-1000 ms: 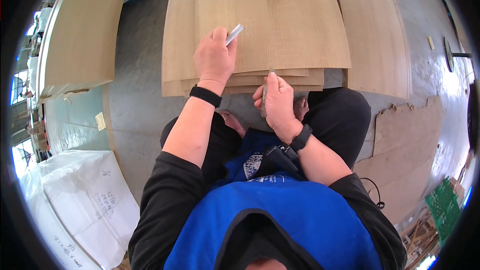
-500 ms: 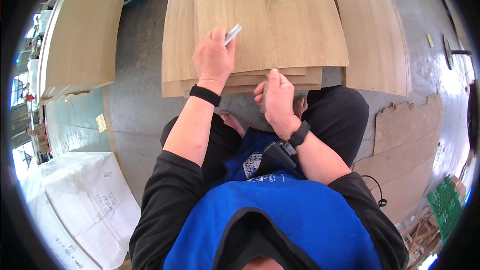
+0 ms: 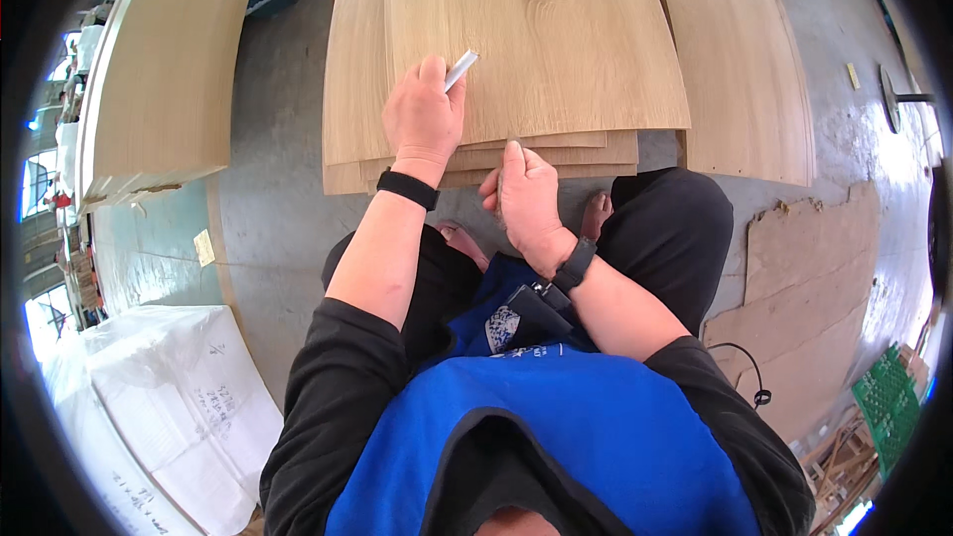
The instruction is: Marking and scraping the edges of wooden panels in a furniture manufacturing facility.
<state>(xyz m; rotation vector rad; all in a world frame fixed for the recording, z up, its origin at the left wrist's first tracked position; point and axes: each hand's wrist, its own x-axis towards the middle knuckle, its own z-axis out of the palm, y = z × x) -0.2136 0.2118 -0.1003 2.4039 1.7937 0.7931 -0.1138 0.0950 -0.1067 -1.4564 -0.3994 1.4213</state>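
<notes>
My left hand [image 3: 423, 117] is closed around a short, silvery-white flat bar [image 3: 460, 70], its end pointing up and to the right above the top wood-grain panel [image 3: 556, 50]. Just in front of the panel's near edge, my right hand [image 3: 532, 203] is pinched closed. A thin greyish-brown object shows along its palm side, mostly covered by the fingers; its kind is unclear. Beneath the top panel, several more panels [image 3: 620, 149] stick out unevenly toward me.
Another stack of panels [image 3: 164, 69] stands on the left, and a further panel [image 3: 740, 69] lies to the right. White wrapped packages [image 3: 189, 397] sit at lower left. Flattened cardboard [image 3: 804, 288] covers floor at right, near a green plastic grid [image 3: 886, 402].
My right hand has shifted a little to the left along the panels' near edge, still pinched. My left hand and the silvery bar have stayed almost in place.
</notes>
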